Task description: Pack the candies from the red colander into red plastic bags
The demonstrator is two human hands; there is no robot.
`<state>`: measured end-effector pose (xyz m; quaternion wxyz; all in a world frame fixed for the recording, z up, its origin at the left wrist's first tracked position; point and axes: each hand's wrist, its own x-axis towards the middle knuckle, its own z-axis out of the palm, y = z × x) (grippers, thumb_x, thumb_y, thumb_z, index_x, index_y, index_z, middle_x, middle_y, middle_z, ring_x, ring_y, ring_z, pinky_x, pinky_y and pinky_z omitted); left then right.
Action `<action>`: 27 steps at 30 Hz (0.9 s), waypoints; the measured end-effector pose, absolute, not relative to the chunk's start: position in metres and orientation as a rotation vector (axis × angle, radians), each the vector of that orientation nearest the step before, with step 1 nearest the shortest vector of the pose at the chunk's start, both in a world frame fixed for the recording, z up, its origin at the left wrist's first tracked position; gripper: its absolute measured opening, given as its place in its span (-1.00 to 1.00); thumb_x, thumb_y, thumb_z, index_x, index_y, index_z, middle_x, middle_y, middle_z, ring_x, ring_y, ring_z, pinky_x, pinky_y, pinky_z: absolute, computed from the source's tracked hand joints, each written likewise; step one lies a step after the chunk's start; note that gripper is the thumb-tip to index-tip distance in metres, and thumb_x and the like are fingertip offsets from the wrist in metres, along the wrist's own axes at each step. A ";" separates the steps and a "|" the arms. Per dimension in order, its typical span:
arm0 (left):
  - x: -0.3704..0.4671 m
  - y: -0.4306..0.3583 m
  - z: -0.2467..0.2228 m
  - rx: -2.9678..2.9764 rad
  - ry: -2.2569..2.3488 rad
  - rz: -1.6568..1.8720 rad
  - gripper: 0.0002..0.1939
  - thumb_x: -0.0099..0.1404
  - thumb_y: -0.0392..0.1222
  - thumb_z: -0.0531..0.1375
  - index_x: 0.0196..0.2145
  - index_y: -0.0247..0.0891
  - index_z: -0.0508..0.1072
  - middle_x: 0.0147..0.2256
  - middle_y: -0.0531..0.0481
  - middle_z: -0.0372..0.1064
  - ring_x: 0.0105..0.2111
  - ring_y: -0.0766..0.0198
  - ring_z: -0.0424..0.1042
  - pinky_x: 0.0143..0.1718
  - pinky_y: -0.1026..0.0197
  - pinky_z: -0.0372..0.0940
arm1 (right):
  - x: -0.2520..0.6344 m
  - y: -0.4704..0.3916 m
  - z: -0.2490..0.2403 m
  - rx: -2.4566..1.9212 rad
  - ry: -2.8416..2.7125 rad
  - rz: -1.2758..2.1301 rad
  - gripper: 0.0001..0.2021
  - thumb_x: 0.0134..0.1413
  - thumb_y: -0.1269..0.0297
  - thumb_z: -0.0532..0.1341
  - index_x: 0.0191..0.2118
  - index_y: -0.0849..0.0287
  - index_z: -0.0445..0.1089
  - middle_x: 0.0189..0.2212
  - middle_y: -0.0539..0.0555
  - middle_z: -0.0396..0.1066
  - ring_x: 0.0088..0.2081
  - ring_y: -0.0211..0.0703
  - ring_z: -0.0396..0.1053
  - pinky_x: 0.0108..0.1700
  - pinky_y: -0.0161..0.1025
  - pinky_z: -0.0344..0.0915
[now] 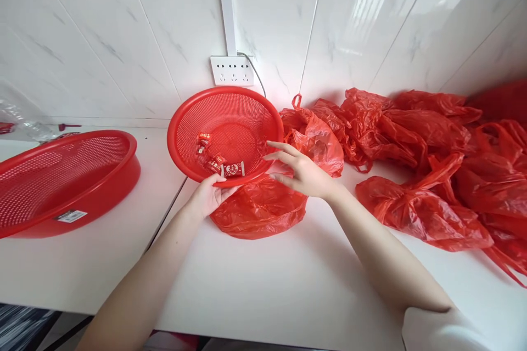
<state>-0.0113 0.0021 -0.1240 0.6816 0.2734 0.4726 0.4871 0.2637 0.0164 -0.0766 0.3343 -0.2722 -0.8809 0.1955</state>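
A round red mesh basket (239, 115) is tilted up toward me over a crumpled red plastic bag (259, 208). My left hand (212, 196) grips the basket's lower rim. Several small red wrapped candies (224, 167) lie in its low side, a couple more higher up (202, 141). My right hand (300, 170) hovers open at the basket's right edge, fingers spread, holding nothing.
A second, larger red mesh basket (61, 181) sits on the white counter (288, 285) at the left. Several tied red plastic bags (424, 142) are heaped along the right and back. A white wall socket (231, 70) is behind the basket.
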 end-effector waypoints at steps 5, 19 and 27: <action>0.011 -0.012 -0.138 0.710 0.974 1.202 -0.77 0.16 -0.36 0.13 -0.19 -0.31 0.43 -0.09 -0.08 0.51 -0.02 0.16 0.46 0.09 0.03 0.36 | 0.245 0.015 -0.047 -0.632 -2.223 0.709 -0.61 0.23 0.20 0.16 0.15 0.11 0.29 0.19 0.17 0.25 0.11 -0.09 0.34 0.11 -0.08 0.34; 0.021 -0.031 -0.153 0.775 0.845 1.190 -0.65 0.16 -0.33 0.17 -0.07 -0.34 0.49 0.02 -0.19 0.46 0.08 -0.10 0.38 0.13 -0.20 0.26 | 0.223 0.045 -0.117 -0.718 -2.323 0.581 -0.68 0.23 0.32 0.15 0.08 0.21 0.34 0.00 0.21 0.41 0.02 -0.09 0.40 0.13 -0.10 0.29; 0.023 -0.032 -0.159 0.769 0.836 1.187 -0.52 0.17 -0.35 0.17 0.07 -0.30 0.42 0.04 -0.16 0.44 0.09 -0.09 0.38 0.12 -0.21 0.27 | 0.212 0.042 -0.129 -0.748 -2.428 0.680 -0.64 0.18 0.46 0.15 0.08 0.17 0.41 -0.06 0.18 0.50 -0.06 -0.07 0.46 0.04 -0.12 0.35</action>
